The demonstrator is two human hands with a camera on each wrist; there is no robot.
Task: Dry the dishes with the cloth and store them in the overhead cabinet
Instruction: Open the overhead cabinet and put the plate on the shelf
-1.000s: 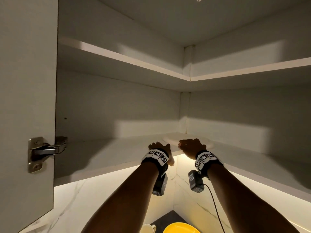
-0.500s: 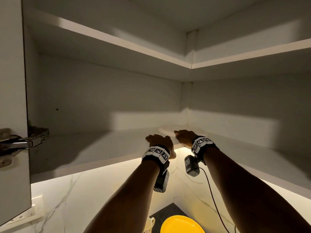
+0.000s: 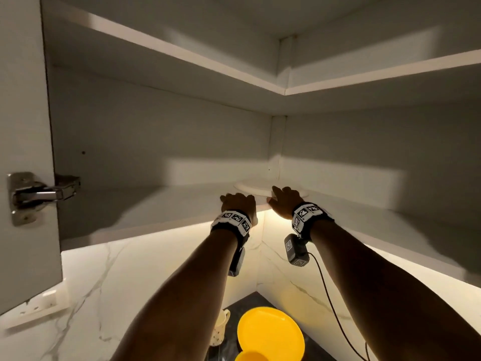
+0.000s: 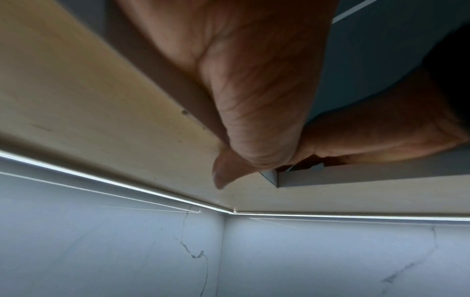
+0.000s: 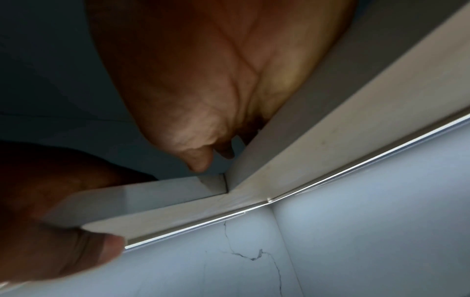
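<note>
Reaching up, I saw the white plate [image 3: 256, 187] lying on the cabinet shelf [image 3: 156, 212], my right hand [image 3: 285, 200] touching its rim, my left hand [image 3: 239, 204] beside it; neither grasp was discernible.

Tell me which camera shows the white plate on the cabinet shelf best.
The head view: the white plate lies in the back corner of the lower shelf, with the right hand at its near edge. Both wrist views look up from below the shelf, showing palms and shelf edge; no plate can be made out.
</note>
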